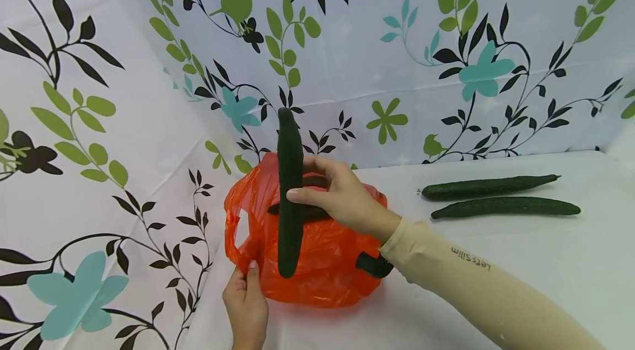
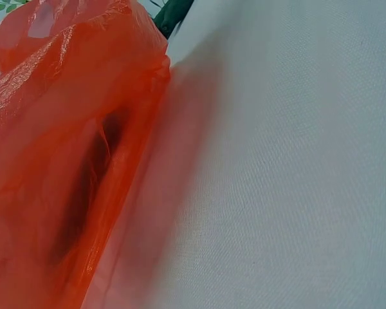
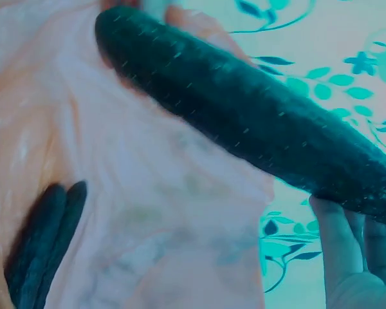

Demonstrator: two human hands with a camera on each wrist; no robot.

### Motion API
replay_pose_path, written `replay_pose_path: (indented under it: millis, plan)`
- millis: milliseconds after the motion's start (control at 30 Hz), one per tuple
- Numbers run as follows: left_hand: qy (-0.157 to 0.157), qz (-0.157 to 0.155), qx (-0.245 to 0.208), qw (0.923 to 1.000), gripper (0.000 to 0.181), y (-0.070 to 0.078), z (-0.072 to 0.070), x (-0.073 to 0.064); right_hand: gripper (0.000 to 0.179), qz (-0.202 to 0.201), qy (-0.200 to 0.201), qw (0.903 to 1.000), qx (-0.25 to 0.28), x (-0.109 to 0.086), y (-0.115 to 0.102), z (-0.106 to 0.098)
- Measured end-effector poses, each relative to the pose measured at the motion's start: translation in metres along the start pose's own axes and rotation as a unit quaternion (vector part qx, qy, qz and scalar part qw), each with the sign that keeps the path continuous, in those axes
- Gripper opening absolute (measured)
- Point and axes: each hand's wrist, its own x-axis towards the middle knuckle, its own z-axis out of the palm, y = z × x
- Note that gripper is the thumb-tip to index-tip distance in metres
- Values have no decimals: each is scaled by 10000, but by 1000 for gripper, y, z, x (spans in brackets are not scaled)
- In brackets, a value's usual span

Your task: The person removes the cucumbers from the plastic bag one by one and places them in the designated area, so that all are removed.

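In the head view, my right hand grips a dark green cucumber around its middle, thumb across the near side. The cucumber stands nearly upright in front of a red plastic bag. My left hand pinches the bag's left edge below a handle loop. Another cucumber shows at the bag's mouth, partly covered by the right hand. In the right wrist view, the held cucumber slants across above the right hand, and two more cucumbers lie at the lower left.
Two cucumbers, one at the back and one in front, lie side by side on the white table to the right. A patterned cloth hangs behind and along the left. A dark object sits by the right wrist.
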Motion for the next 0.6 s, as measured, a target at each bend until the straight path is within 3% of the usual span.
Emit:
replay_pose_path:
  millis: [200,300,467,600]
  plan:
    - [249,539,-182,9981,37,-6,0,-1,37,-134,-76,9955,937,-6,-18,-8]
    - [309,744,-211,9965,35,-8,0,-1,44,-217,-73,9911,1314,-11,-26,-14]
    - [257,660,-158,9974,37,-6,-1,-2,56,-305,-35,9868,1588,-19,-42,-27]
    - [206,417,-53,9989,41,-2,-1,-3,44,-450,18,9890,1409,-29,-55,-43]
